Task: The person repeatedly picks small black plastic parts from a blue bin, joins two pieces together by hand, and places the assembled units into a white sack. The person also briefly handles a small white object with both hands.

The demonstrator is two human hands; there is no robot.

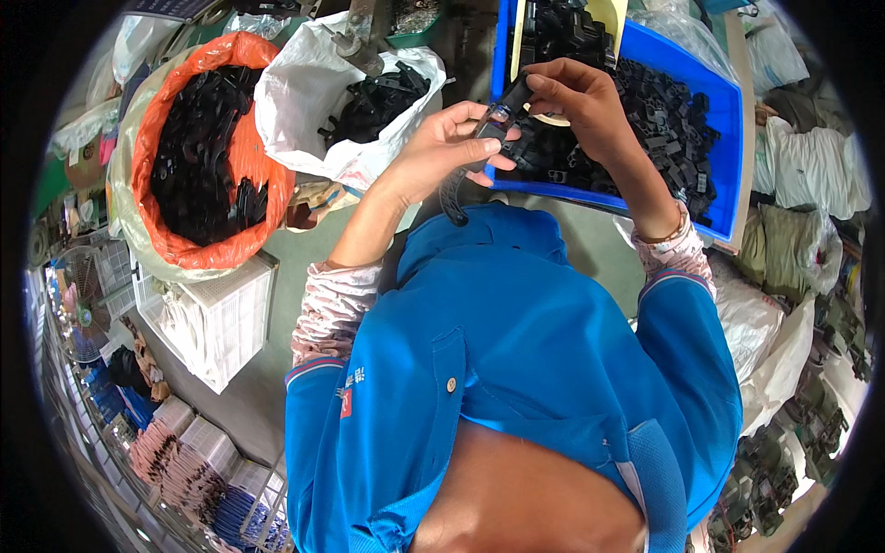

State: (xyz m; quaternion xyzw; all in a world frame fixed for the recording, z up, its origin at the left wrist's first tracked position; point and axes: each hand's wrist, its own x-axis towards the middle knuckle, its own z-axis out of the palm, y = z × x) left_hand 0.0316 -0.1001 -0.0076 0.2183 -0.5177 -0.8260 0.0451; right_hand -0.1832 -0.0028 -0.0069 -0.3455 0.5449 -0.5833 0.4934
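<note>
My left hand (441, 147) is closed around a black curved plastic part (454, 195); its toothed-looking tail hangs below my fingers. The upper end of that part points toward my right hand (583, 100), whose thumb and forefinger pinch a small black plastic piece (517, 93). The two pieces meet or nearly meet between my hands; whether they are joined I cannot tell. Just beyond and under my right hand lies a blue bin (733, 152) with many small black plastic parts (668, 120). A pale yellow tub (619, 20) holding more black parts stands inside it.
To the left, an orange-lined sack (267, 157) and a white sack (286, 111) hold black plastic parts. A white crate (226, 323) stands below them. A green container (415, 37) is at the far edge. Bagged goods (811, 166) line the right side.
</note>
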